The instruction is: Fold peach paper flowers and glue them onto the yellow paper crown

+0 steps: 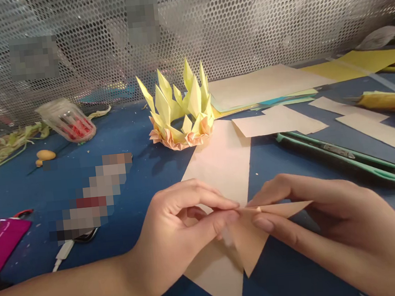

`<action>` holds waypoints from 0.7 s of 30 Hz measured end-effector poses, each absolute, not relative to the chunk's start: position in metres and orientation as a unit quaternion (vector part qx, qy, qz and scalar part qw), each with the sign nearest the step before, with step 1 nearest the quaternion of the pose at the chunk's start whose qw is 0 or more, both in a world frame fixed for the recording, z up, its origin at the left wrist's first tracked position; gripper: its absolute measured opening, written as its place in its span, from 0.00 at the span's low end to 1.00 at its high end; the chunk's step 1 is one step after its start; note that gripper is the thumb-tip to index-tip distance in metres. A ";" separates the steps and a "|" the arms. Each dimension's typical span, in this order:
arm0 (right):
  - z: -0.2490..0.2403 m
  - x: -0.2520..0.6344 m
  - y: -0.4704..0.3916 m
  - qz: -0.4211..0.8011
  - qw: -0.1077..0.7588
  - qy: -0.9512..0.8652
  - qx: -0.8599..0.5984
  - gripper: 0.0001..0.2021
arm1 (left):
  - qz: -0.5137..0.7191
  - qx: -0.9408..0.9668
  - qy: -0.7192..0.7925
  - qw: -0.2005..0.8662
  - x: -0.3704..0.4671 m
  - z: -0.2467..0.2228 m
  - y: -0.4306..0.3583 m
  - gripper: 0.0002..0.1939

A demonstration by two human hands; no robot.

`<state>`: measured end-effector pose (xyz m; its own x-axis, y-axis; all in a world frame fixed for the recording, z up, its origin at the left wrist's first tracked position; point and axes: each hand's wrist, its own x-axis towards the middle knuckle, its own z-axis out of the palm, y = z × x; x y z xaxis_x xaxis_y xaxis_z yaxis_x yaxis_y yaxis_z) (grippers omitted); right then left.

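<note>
Between my two hands is a small folded piece of peach paper [250, 245], one corner pointing down and another out to the right. My left hand [187, 223] pinches its left part between thumb and fingers. With thumb and forefinger, my right hand [316, 220] grips the upper right part along a fold. Under them a long pale paper strip [223, 164] lies on the blue table [134, 284]. Just beyond stands a folded-paper crown [180, 117] with yellow spikes and a ring of peach folds at its base.
A green utility knife [345, 157] lies at the right, near cut paper pieces [282, 120]. Sheets of paper [264, 85] are stacked at the back, before a perforated metal screen [241, 22]. On the left are a tilted plastic cup [67, 121], a phone with a white cable [63, 254] and a magenta object [7, 240].
</note>
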<state>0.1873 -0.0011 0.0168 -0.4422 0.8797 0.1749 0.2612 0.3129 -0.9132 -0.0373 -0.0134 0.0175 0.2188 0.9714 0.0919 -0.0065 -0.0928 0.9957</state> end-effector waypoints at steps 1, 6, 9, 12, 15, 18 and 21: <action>0.017 0.187 -0.002 0.428 0.360 -0.729 -0.395 0.06 | 0.462 0.580 0.422 0.522 -0.037 0.018 -0.014 0.06; 0.018 0.185 0.000 0.427 0.366 -0.712 -0.420 0.11 | 0.433 0.570 0.424 0.555 -0.036 0.018 -0.015 0.06; 0.018 0.185 -0.001 0.465 0.369 -0.693 -0.409 0.11 | 0.425 0.566 0.415 0.571 -0.037 0.019 -0.015 0.08; 0.017 0.187 -0.002 0.490 0.368 -0.679 -0.403 0.12 | 0.429 0.567 0.412 0.570 -0.038 0.019 -0.016 0.07; 0.017 0.188 -0.002 0.506 0.365 -0.668 -0.405 0.14 | 0.438 0.565 0.406 0.570 -0.038 0.018 -0.017 0.09; 0.017 0.188 -0.002 0.515 0.360 -0.665 -0.404 0.14 | 0.450 0.561 0.402 0.566 -0.037 0.017 -0.018 0.10; 0.018 0.187 -0.002 0.522 0.353 -0.666 -0.400 0.13 | 0.452 0.558 0.403 0.566 -0.036 0.016 -0.018 0.08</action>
